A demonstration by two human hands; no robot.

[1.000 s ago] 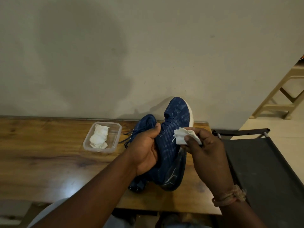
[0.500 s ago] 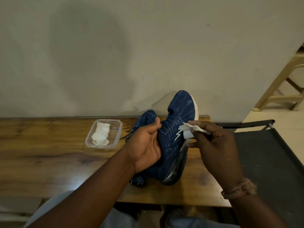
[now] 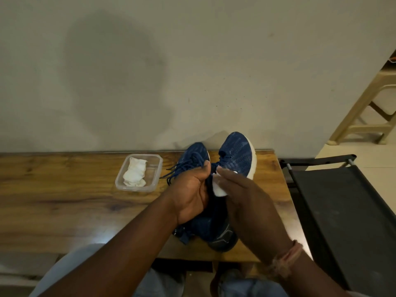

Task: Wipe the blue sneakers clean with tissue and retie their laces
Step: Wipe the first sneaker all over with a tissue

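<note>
Fingers (image 3: 227, 174) of the right hand (image 3: 246, 196) press a folded white tissue (image 3: 218, 189) against the upper of the nearer sneaker (image 3: 235, 155), pinching it, though motion blur softens the exact hold. The left hand (image 3: 190, 189) is wrapped around the same sneaker from the side, thumb up near the lace holes, steadying it with toe raised and heel on the counter (image 3: 64, 200).

From the head view, I'd judge the job to be in its wiping stage and not far along. The second sneaker (image 3: 192, 153) lies just behind the left hand at about eleven o'clock from it, its laces (image 3: 173, 172) trailing loose across the wood, so no retying is done there. At ten o'clock from the hands sits a clear tub (image 3: 120, 183) with more crumpled tissue (image 3: 135, 172) in it.

Much is hidden. The hands cover the middle of the held sneaker, so its laces and any dirt can't be made out. The dim light blurs the heel into shadow. A black folding seat (image 3: 342, 211) at three o'clock and a pale chair (image 3: 368, 108) beyond are cut off by the frame.
</note>
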